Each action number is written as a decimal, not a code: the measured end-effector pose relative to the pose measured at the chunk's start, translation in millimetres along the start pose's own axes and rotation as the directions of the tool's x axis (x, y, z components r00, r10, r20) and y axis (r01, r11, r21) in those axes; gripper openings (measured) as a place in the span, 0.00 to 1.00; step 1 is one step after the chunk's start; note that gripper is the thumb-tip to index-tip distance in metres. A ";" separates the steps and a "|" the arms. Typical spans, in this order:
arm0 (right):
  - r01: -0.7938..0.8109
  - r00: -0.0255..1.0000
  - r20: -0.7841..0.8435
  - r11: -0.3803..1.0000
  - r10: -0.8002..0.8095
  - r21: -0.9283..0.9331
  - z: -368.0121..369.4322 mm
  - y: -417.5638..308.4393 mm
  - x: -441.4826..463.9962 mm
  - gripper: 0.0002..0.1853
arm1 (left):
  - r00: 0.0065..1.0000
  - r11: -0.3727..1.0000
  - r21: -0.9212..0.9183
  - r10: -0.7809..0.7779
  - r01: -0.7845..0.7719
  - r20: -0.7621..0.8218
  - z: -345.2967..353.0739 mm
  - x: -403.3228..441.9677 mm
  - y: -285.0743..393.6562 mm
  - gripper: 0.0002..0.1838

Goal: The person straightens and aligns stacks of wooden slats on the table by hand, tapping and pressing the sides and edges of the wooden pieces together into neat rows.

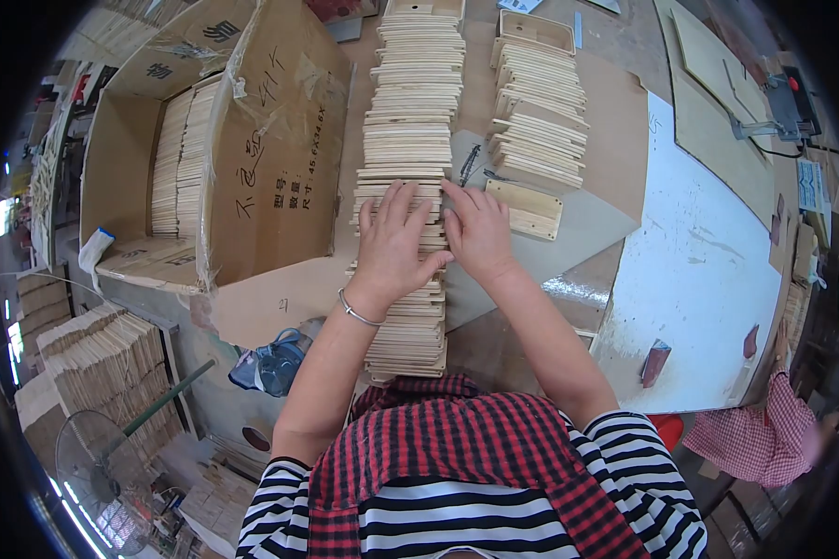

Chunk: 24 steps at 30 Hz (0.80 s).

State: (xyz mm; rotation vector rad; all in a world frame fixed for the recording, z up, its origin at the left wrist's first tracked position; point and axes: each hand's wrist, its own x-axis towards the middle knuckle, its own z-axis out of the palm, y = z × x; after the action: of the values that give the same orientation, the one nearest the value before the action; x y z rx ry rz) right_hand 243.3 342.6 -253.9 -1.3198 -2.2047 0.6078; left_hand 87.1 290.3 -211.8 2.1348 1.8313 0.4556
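Observation:
A long row of thin pale wooden pieces, standing on edge and packed close together, runs away from my body. My left hand lies over the row with its fingers spread across the tops. Against the row's right side rests my right hand, fingers slightly bent and thumb apart, touching the edges. Neither hand lifts a piece. Just right of my right hand, a single wooden piece with small corner holes lies flat. Beyond it stands a second, shorter row of similar pieces, with a shallow wooden tray at its far end.
An open cardboard box holding stacked wooden pieces stands on the left. A blue-tinted clear bottle or jug is beside my left forearm. A white board lies to the right. A fan and wood stacks are at lower left.

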 end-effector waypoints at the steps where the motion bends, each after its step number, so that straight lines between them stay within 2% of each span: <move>1: -0.011 1.000 0.008 1.000 0.011 0.012 -0.3 -0.7 -0.3 0.22 | 1.000 1.000 -0.021 -0.001 0.001 0.010 -0.8 0.7 -0.4 0.43; 4: -0.030 0.999 0.019 0.999 0.030 0.035 -0.5 -0.4 1.7 0.21 | 1.000 1.000 -0.020 0.003 -0.002 0.016 1.9 3.8 -3.8 0.44; 7: -0.058 0.997 -0.034 0.988 0.064 0.145 4.1 3.8 4.6 0.21 | 1.000 1.000 -0.018 0.005 -0.005 0.024 3.4 3.8 -4.8 0.45; 11: -0.093 0.995 -0.023 0.968 0.102 0.231 10.6 5.8 11.9 0.19 | 0.999 1.000 -0.007 0.003 -0.003 0.037 2.8 3.0 -5.0 0.45; 18: -0.105 0.993 -0.026 0.968 0.113 0.230 9.7 6.4 16.7 0.17 | 0.998 1.000 -0.010 -0.019 0.019 0.060 0.7 4.0 -2.2 0.45; 21: -0.099 0.994 -0.024 0.970 0.107 0.221 7.7 6.7 18.3 0.16 | 0.999 1.000 -0.002 0.030 -0.030 -0.043 1.2 6.2 -2.1 0.43; 24: -0.097 0.995 -0.014 0.974 0.102 0.203 6.8 7.8 16.6 0.16 | 1.000 1.000 -0.015 0.010 -0.010 0.000 0.3 10.8 -3.6 0.42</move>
State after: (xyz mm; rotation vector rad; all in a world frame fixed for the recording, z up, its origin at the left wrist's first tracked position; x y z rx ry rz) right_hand 237.6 360.0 -260.7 -1.3289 -2.0073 0.8258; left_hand 85.5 301.5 -213.1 2.1356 1.8121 0.4698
